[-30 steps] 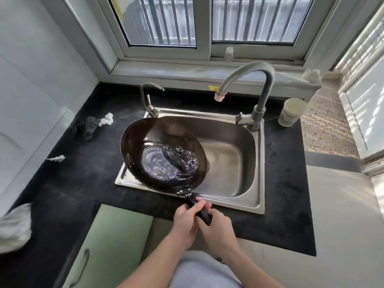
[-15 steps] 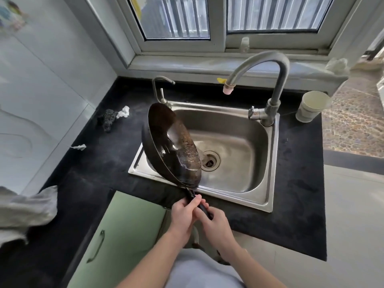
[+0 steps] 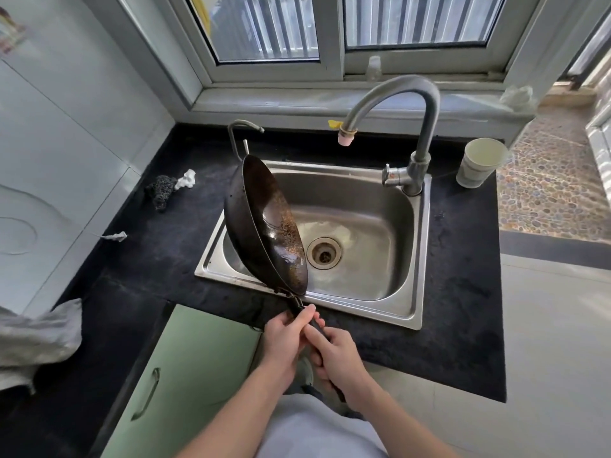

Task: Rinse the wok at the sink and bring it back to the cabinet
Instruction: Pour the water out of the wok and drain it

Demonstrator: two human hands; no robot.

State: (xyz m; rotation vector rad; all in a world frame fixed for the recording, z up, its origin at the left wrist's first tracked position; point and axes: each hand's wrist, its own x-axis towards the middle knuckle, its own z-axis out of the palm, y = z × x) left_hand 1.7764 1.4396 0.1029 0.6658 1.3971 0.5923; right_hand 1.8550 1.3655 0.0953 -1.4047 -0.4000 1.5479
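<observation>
While both hands grasp its handle, left hand [image 3: 287,338] nearer the bowl than right hand [image 3: 337,353], the wok [image 3: 264,223] stands tilted on edge over the sink [image 3: 417,259], extending forward-left.

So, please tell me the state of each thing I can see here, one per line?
wok: tipped on edge over sink, emptied
left hand: gripping wok handle
right hand: gripping wok handle
tap: no water running
sink: drain open
cup: upright
cabinet door: closed
</observation>
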